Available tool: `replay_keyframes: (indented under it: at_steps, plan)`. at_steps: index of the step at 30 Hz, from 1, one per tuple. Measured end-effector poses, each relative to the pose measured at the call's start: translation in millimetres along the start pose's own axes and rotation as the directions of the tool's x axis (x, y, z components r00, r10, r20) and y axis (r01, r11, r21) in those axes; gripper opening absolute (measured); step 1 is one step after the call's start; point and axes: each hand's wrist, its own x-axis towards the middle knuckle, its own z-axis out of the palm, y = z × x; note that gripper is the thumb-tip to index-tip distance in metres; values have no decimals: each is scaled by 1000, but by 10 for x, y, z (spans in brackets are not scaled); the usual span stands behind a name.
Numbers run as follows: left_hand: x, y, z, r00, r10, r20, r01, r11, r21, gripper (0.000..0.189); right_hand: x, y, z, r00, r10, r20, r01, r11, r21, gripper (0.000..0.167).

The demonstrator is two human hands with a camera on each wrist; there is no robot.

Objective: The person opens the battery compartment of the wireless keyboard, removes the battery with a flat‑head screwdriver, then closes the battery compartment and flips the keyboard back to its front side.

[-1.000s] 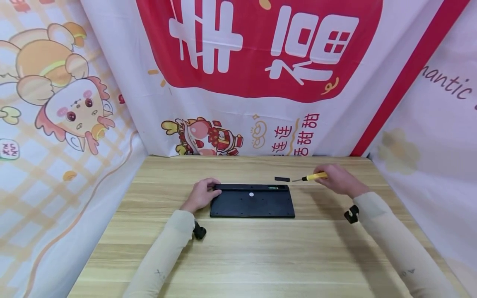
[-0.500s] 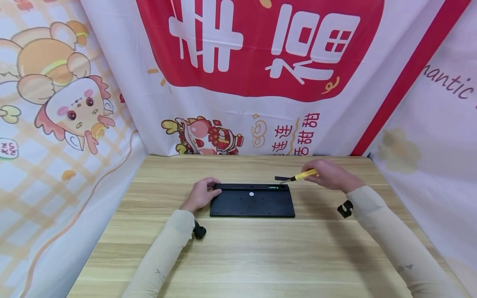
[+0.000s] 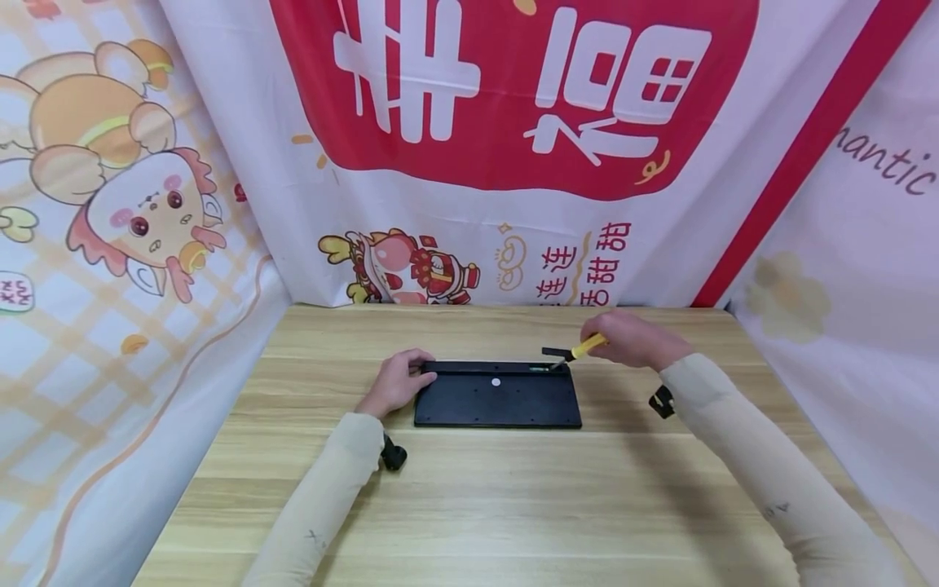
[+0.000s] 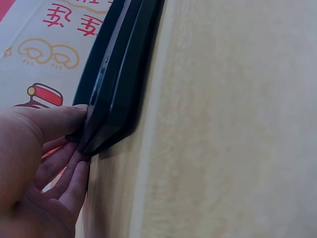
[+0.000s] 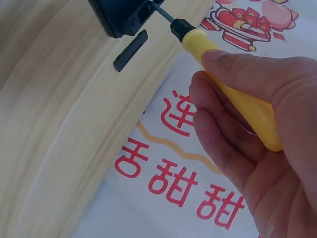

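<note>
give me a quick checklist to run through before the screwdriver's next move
1. Keyboard steadied: ok, the left hand grips its left end.
2. Cover off the slot: ok, it lies apart on the table.
3. Screwdriver held: ok, the right hand grips its yellow handle.
4. Screwdriver reaching the slot: ok, its front end is there.
5. What it touches inside: cannot tell, too small to see.

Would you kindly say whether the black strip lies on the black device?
No, the black strip lies beside the black device, on the wooden table.
</note>
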Motion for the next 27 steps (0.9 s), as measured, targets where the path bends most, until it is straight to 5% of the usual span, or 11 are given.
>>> replay_keyframes:
  at_steps: [21,27]
  plan:
    - [13,-8,7,1000,18,3,-18,1000,-9,26,330,-359,-92,994,73,85,-61,989,-132,8]
    - [4,12,-3,1000,8,5,-8,1000,-8,27,371,-315,-52,998,39,45,-34,993,-110,7]
